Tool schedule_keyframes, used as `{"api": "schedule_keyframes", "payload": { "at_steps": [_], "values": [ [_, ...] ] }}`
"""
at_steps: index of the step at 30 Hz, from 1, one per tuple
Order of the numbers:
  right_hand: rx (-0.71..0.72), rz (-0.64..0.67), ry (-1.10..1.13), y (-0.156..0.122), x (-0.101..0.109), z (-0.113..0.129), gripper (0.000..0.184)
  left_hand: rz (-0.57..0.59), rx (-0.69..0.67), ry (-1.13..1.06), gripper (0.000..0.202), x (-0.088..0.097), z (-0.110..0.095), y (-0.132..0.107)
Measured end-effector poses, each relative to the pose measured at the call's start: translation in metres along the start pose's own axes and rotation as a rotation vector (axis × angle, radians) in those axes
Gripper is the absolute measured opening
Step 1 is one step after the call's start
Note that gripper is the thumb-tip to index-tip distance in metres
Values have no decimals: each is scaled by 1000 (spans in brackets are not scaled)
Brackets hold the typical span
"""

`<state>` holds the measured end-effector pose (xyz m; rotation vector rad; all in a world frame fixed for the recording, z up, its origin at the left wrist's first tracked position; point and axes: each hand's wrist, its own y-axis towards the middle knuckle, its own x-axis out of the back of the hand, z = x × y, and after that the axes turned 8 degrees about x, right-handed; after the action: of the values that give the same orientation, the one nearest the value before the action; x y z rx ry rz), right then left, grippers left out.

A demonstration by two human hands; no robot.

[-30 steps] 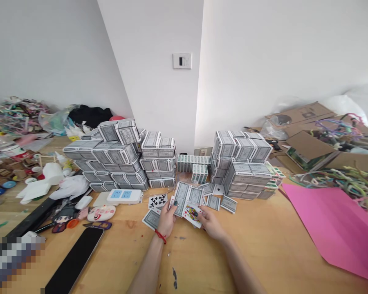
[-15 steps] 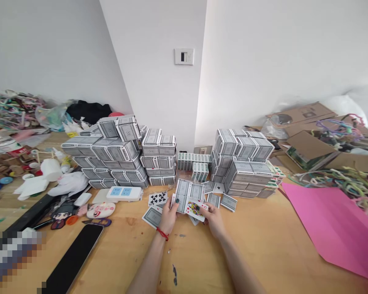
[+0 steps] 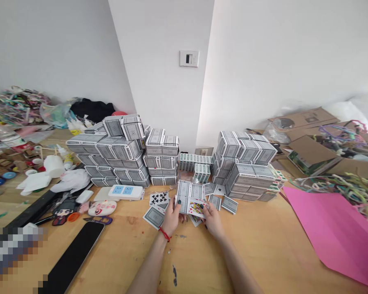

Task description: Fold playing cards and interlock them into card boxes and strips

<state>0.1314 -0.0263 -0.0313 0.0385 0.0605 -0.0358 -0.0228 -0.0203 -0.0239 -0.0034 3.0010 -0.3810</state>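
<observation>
My left hand [image 3: 171, 216], with a red cord bracelet on its wrist, is closed on the left side of a folded playing-card piece [image 3: 183, 192] showing grey patterned backs. My right hand [image 3: 213, 219] pinches a face-up diamond picture card [image 3: 196, 207] at its right edge, thumb on top. This card lies against the piece; whether the two are joined I cannot tell. Loose cards lie around my hands: a face-up club card [image 3: 158, 199] and a face-down card [image 3: 153, 216] at left, and another face-down card [image 3: 230, 204] at right.
Stacked card blocks stand behind left [image 3: 119, 149] and right [image 3: 251, 175], with small green-and-white card blocks [image 3: 196, 158] between them. A power strip [image 3: 126, 191], phone [image 3: 75, 253] and box cutter [image 3: 98, 220] lie left. Pink paper [image 3: 331, 232] and open cardboard boxes [image 3: 313, 153] are at right.
The view has shifted slightly, so the scene sits a little further right. Both hands keep their hold, with the picture card in nearly the same place against the folded piece.
</observation>
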Motion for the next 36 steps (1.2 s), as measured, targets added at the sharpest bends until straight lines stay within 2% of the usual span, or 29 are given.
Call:
{"api": "schedule_keyframes", "payload": {
  "at_steps": [13, 21, 23, 26, 29, 36],
  "values": [
    [-7, 118, 54, 2, 5, 4, 33, 20, -25, -50, 26, 1, 0, 0],
    [2, 112, 71, 0, 4, 7, 35, 48, -21, -52, 28, 1, -1, -1],
    [-35, 110, 95, -1, 4, 7, 35, 54, -33, -66, 27, 1, -1, -1],
    [-106, 123, 160, -3, 5, 7, 36, 19, -39, -56, 28, 0, -1, 0],
    [-110, 143, 194, -5, 5, 8, 39, -24, -34, -44, 31, 0, -1, -1],
    [-76, 141, 124, -7, 2, 11, 38, 47, -65, -50, 36, -5, -6, -5]
  ]
}}
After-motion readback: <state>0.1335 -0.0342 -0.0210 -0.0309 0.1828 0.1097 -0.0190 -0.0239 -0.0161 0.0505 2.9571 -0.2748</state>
